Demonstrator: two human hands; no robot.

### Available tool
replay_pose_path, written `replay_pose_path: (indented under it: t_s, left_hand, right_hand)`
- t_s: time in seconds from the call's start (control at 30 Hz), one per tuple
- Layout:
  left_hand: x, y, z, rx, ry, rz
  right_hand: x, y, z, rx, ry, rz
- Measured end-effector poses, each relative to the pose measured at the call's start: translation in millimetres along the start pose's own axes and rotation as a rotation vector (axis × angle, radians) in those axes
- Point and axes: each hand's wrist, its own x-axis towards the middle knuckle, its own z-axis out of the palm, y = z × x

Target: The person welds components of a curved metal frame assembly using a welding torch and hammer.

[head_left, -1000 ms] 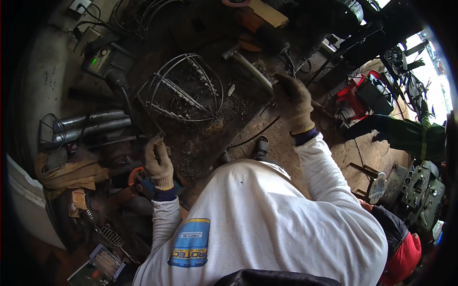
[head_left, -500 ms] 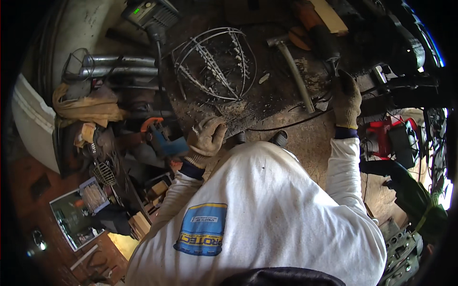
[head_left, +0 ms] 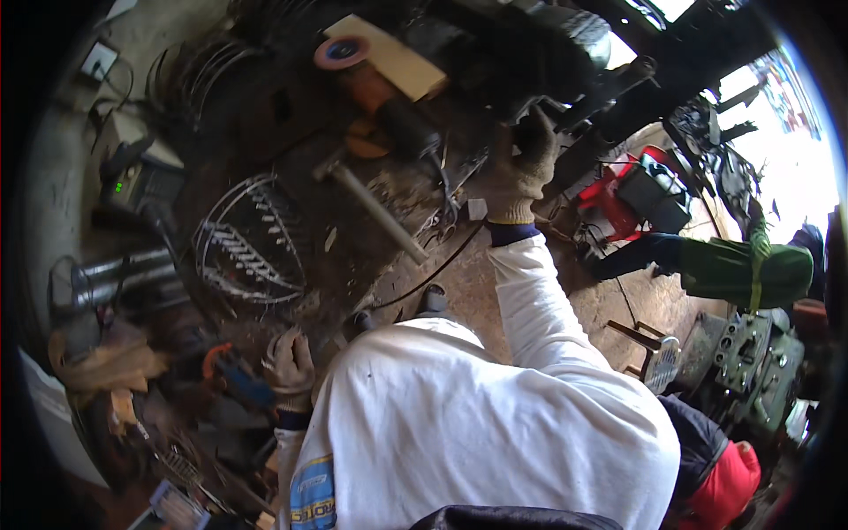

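My left hand [head_left: 290, 360], in a pale work glove, is low beside the bench's near edge. Its fingers are loosely bent and a little apart, with nothing seen in them. My right hand [head_left: 527, 163], gloved too, reaches out beside dark metal machinery past the bench's right end. Blur and shadow hide its fingertips. Between the hands, a hammer [head_left: 375, 208] with a pipe-like handle lies on the bench. Beyond it rests an angle grinder [head_left: 384, 106] with a round disc [head_left: 342, 52]. A round wire frame with spiky rods [head_left: 252, 243] lies to the left.
A wooden board [head_left: 389, 57] lies behind the grinder. A dark cable [head_left: 446, 265] hangs along the bench edge. Metal tubes [head_left: 124, 276] and a brown cloth [head_left: 106, 362] are at left. A red chair [head_left: 609, 199] and a person in green [head_left: 751, 269] are at right.
My view has swung right, so the bench things sit further left and tilted in the picture. My right hand has moved from beside the grinder toward the dark machinery.
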Motion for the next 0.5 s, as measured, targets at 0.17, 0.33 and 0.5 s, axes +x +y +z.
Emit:
replay_pose_path:
  t_s: [0.17, 0.33, 0.5]
  left_hand:
    - [3, 1, -1, -0.014, -0.056, -0.062]
    - [-2, -3, 2, 0.002, -0.026, -0.063]
    - [4, 6, 1, 0.032, -0.062, -0.102]
  right_hand:
    - [60, 1, -22, 0.064, 0.448, 0.379]
    - [80, 78, -32, -0.252, 0.298, 0.621]
    - [85, 119, -29, -0.418, 0.067, 0.506]
